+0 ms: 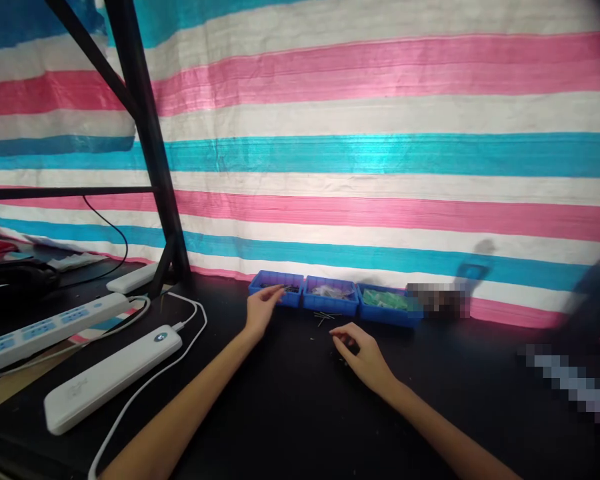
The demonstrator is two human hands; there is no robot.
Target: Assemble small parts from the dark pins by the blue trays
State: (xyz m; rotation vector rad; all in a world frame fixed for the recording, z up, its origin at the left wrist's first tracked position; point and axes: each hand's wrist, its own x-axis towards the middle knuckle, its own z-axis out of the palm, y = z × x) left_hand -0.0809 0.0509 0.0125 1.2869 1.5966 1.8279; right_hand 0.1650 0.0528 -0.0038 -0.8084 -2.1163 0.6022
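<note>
My left hand [263,309] is at the near left corner of the left blue bin [293,301], its fingertips drawn together over the rim. Thin dark pieces lie in that bin. Whatever those fingers may hold is too small to make out. Beside it, the middle blue bin [330,307] contains clear plastic pieces. A few thin dark metal pins [324,316] lie on the table just in front of it. Nearer to me, my right hand [364,353] hovers low over the tabletop, thumb and fingers curled into a pinch. Small dark bits show beneath it, and its grip is unclear.
A third blue bin [390,316] with green contents stands at the right of the row. A white power bank [113,379] with a white cable and a power strip [55,333] lie left. A black metal post [150,147] rises by the striped sheet [380,160].
</note>
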